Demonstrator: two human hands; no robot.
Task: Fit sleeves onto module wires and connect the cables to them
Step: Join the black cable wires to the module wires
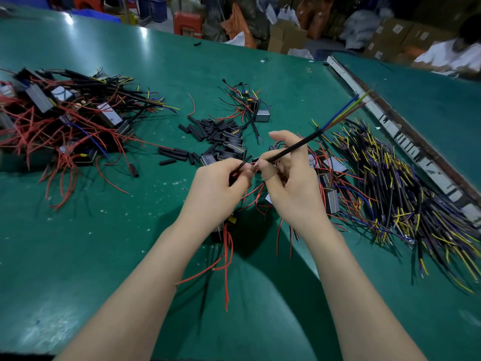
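Fingers (240, 169) of the left hand (221, 188) were curled and pinched a thin black sleeve (244, 162) over red module wires (226, 259), which hung down toward the near edge of the green table (78, 243). No label or writing could be read. At far left lay a heap of finished modules (62, 113) with red leads; loose black sleeves (205, 131) lay at centre, beyond the hands. The right hand (291, 183), fingers curled, gripped a black cable (294, 148) raised above the table; its blue, yellow and brown cores (346, 110) fanned up to the far right. At right lay a pile of cables (395, 194). Both forearms reached in from the near edge, hands meeting at centre.
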